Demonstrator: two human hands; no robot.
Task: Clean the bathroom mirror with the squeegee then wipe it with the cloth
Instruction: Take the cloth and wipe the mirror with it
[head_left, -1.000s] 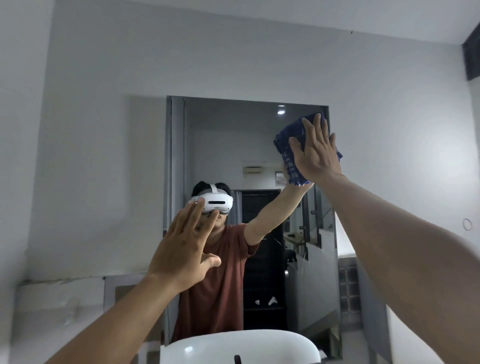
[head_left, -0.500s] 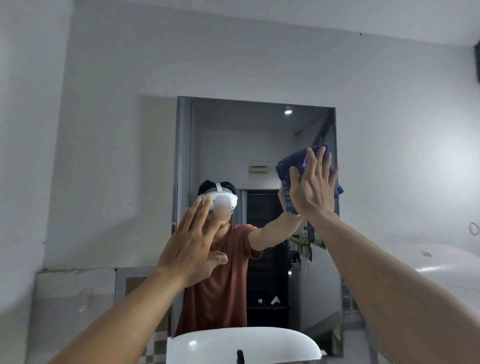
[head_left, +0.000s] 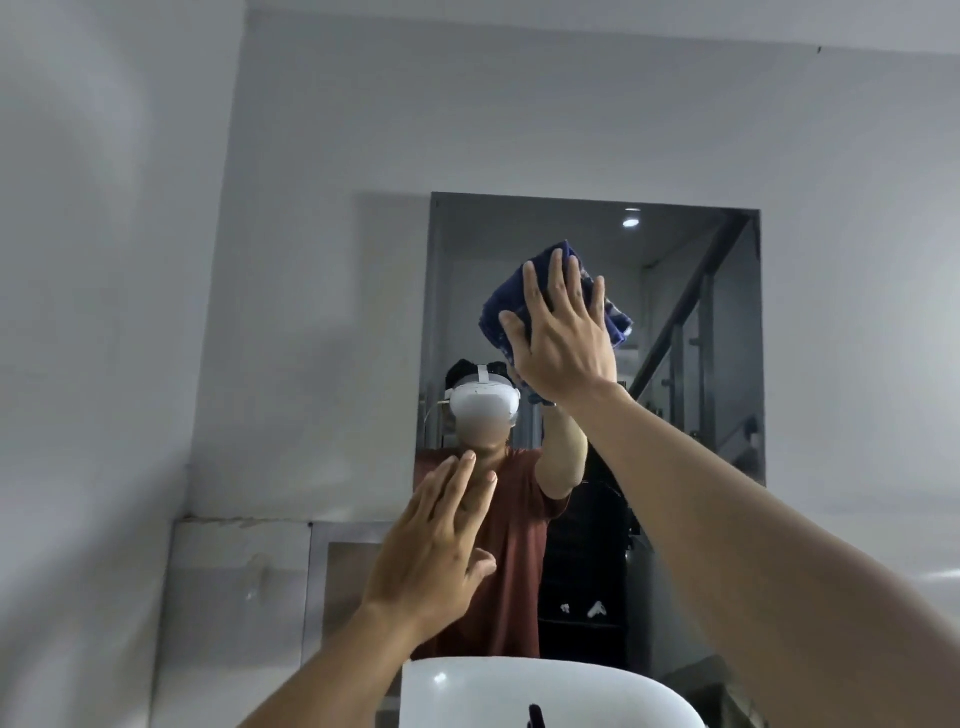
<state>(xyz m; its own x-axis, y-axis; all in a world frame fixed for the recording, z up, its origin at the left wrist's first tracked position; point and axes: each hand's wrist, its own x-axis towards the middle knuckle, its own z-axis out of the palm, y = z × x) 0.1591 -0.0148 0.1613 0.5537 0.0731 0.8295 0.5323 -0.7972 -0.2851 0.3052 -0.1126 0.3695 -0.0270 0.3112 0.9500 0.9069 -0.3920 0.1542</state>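
The wall mirror hangs above the sink and reflects me. My right hand presses a folded dark blue cloth flat against the glass in the upper middle of the mirror, fingers spread over it. My left hand is raised in front of the mirror's lower left part, empty, with its fingers apart; whether it touches the glass I cannot tell. No squeegee is in view.
A white sink curves out below the mirror, with a small black part at its near edge. Plain grey walls surround the mirror, and a tiled ledge runs at lower left.
My right hand has slid the cloth from the mirror's right edge leftward and up toward the upper middle. My left hand has stayed near the lower left part of the mirror.
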